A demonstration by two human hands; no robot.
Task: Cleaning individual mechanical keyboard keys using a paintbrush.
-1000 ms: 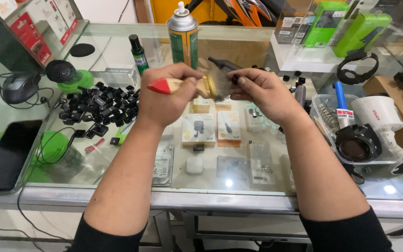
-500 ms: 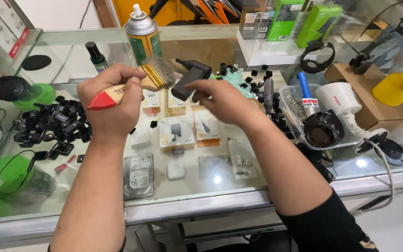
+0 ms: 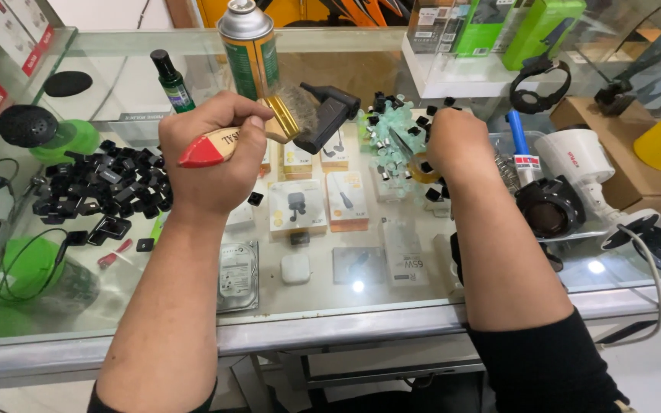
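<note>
The left hand [image 3: 212, 157] is closed around the red-tipped wooden handle of a paintbrush [image 3: 250, 134] at centre-left of the frame; its long axis runs lower left to upper right, bristles touching a black part [image 3: 329, 115]; the right hand [image 3: 460, 141], fingers curled, rests among small black pieces on a pale green cluster [image 3: 392, 141], grip unclear; below lies the glass tabletop [image 3: 392, 306], a display case of boxed goods; a spray can [image 3: 250, 50] stands at upper centre.

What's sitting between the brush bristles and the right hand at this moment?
In the head view, a black angular part lies against the brush held in the left hand; beyond it a pale green cluster of small black pieces reaches the right hand.
</note>
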